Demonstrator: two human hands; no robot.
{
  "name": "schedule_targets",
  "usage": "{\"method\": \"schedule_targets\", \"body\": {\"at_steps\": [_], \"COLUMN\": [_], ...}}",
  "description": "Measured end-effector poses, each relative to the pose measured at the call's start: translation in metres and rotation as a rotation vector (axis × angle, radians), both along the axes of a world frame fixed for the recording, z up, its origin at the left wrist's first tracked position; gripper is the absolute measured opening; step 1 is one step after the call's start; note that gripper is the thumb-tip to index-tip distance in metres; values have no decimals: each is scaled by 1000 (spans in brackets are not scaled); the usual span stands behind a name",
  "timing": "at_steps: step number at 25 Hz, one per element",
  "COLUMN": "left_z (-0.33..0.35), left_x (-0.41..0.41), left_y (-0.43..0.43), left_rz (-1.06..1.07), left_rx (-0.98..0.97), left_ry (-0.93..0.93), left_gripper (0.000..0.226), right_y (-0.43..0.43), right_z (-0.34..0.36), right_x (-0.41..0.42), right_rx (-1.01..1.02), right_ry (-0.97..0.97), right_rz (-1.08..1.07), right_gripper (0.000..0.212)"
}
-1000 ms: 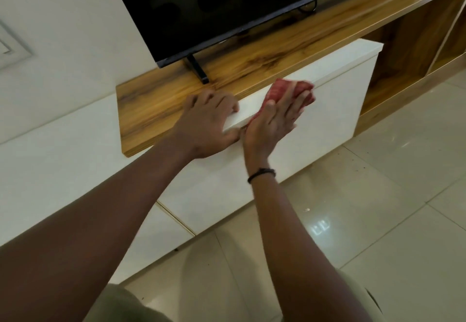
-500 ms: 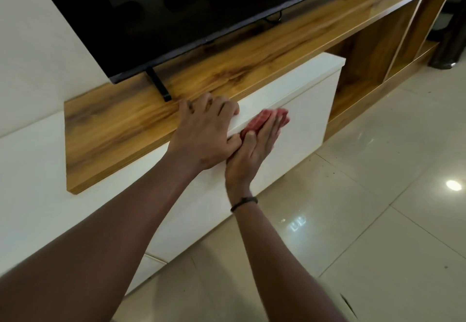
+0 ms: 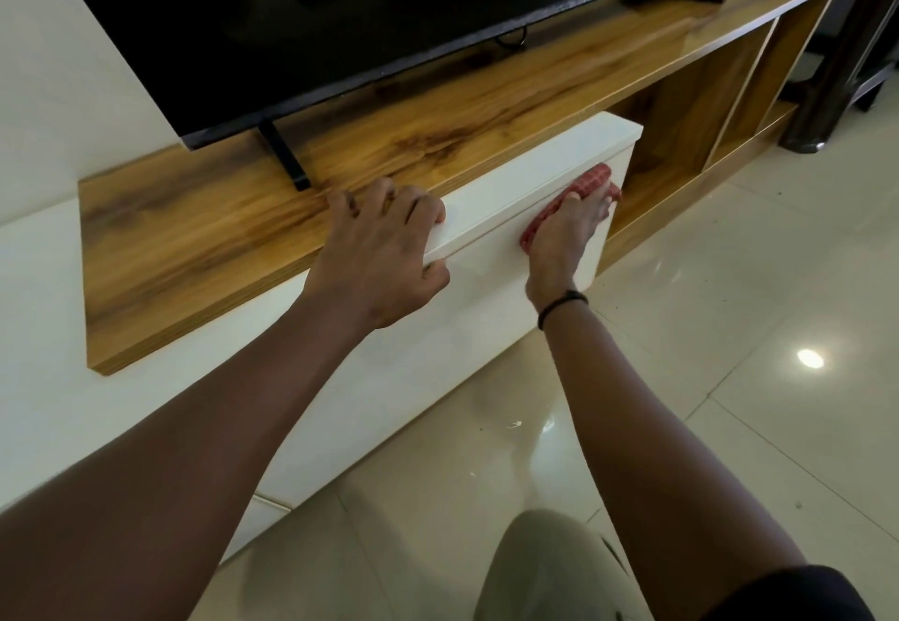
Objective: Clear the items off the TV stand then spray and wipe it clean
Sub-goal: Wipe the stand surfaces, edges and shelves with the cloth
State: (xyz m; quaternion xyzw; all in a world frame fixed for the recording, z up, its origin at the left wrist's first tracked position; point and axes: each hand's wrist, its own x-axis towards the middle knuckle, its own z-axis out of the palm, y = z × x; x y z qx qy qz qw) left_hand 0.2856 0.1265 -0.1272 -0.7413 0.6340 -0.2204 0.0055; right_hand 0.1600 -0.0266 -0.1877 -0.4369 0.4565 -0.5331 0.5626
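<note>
Reflecting light, glossy tiles border the wooden TV stand.

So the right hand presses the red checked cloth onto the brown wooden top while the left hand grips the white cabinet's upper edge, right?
Not quite. The head view shows the right hand pressing the red checked cloth against the glossy white cabinet front, not the brown wooden top. The left hand does grip that cabinet's upper edge.

Most of red cloth under R hand; TV top past frame edge.
</note>
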Motion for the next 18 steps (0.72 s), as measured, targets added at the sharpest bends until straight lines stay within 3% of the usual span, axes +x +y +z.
{"method": "schedule_targets", "body": {"at_steps": [4, 6, 8, 13, 15, 18], "left_z": [-2, -3, -3, 0, 6, 22], "left_x": [0, 1, 3, -1, -7, -13], "left_y": [1, 0, -1, 1, 6, 28], "left_rz": [-13, -10, -4, 0, -3, -72], "left_rx": [-21, -25, -27, -30, -52, -206], "left_ry": [-9, -19, -28, 40, 177, 537], "left_gripper": [45, 46, 46, 61, 67, 55], "right_y": [-28, -70, -97, -50, -3, 76], "right_z": [25, 43, 60, 69, 67, 60], "right_x": [-9, -28, -41, -27, -16, 4], "right_rx": [-360, -334, -252, -361, -482, -684], "right_ry": [472, 778, 960, 1186, 1240, 1281], "right_rz": [35, 102, 161, 221, 292, 384], "right_gripper": [46, 46, 47, 50, 50, 50]}}
